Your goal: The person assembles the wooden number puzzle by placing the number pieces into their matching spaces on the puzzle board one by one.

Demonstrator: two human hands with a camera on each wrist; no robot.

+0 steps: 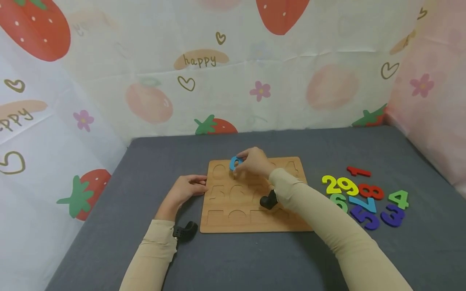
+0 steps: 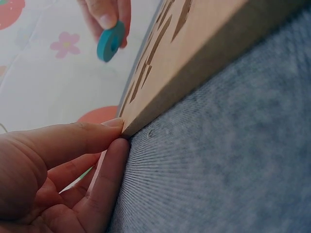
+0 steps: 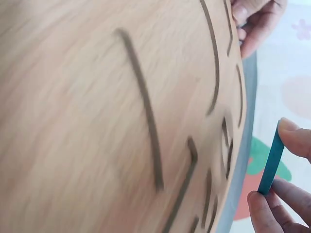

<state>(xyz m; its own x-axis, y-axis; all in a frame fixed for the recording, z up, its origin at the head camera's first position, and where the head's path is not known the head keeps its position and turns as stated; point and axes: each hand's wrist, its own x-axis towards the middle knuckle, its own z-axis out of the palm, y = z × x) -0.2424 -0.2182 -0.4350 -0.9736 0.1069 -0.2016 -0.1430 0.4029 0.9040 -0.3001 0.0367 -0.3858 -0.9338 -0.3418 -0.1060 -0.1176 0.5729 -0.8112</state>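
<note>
A blue number zero point(image 1: 231, 163) is pinched in my right hand point(image 1: 256, 162), just above the upper left part of a wooden number puzzle board point(image 1: 223, 205). The right wrist view shows the blue zero point(image 3: 272, 162) edge-on between thumb and fingertips, apart from the board. My left hand point(image 1: 185, 190) is at the board's left edge. In the left wrist view its thumb and a finger grip the edge of the board point(image 2: 194, 68). Recessed number outlines mark the board; my right forearm hides some of its right side.
Right of the board lie loose numbers: a red 1 point(image 1: 358, 171), yellow 2 point(image 1: 330, 184), yellow 9 point(image 1: 347, 186), red 8 point(image 1: 371, 191), green 4 point(image 1: 399, 199), purple 3 point(image 1: 392, 216), purple 5 point(image 1: 365, 218) and others, some touching. A grey cloth point(image 1: 120, 194) covers the table; printed curtains point(image 1: 225, 101) surround it.
</note>
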